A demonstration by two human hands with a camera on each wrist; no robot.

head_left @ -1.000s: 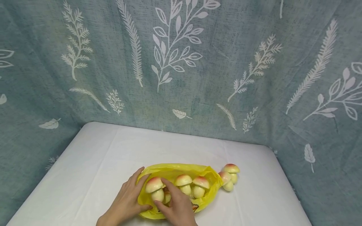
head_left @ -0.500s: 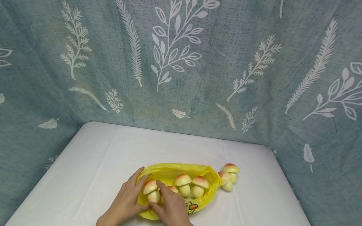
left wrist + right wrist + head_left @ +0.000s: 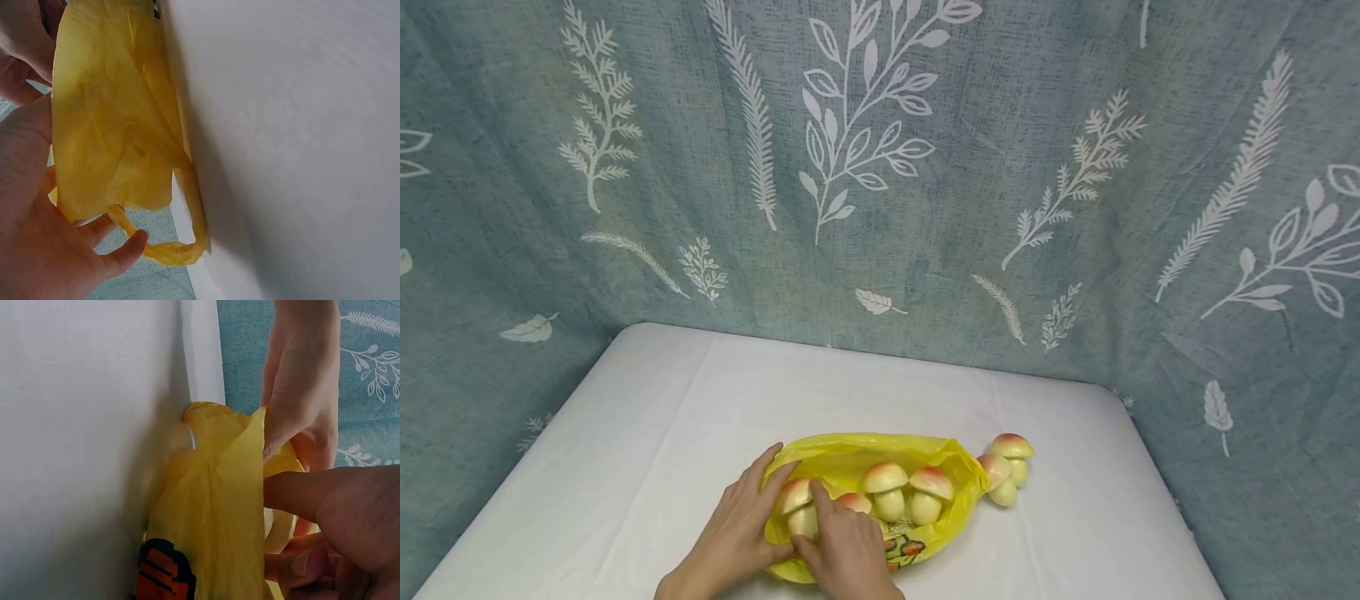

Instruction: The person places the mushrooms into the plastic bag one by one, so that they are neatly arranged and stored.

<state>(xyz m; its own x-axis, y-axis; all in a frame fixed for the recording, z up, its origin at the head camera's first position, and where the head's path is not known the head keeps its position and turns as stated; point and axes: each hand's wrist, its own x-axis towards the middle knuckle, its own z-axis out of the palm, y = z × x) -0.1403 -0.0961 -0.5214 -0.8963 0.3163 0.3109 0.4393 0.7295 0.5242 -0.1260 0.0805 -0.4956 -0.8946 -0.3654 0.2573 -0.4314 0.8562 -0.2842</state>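
- The L hand [image 3: 737,523] is spread wide at the left end of the yellow bag [image 3: 850,456]. Its fingers are held out long, w/ the thumb by the front edge; the bag's mouth is pushed wide, & nothing seems pinched.
- The R hand [image 3: 847,546] is dipped into the bag. The left mushroom [image 3: 801,520] looks pinched btwn. thumb & first finger, tho some tips are hidden.
- Compared w/ 1 sec ago, the left mushroom is moved a bit left, nearer the L hand, & more of it is covered by the first finger.
- B/c of that, the red top of a half-hid mushroom [image 3: 855,502] is shown now, & more of the bag's print [image 3: 904,549] too.
- It's guessed that the left mushroom is being tucked into that end, so room is made next to it. If the bag's bottom is touched can't be told.
- Also in the bag: a middle mushroom [image 3: 885,480] & a right mushroom [image 3: 932,482], both stem down.
- On the tabletop [image 3: 700,417], just past the bag's right end, a back loose mushroom [image 3: 1012,447] & a front loose mushroom [image 3: 997,472] are seen, close together.
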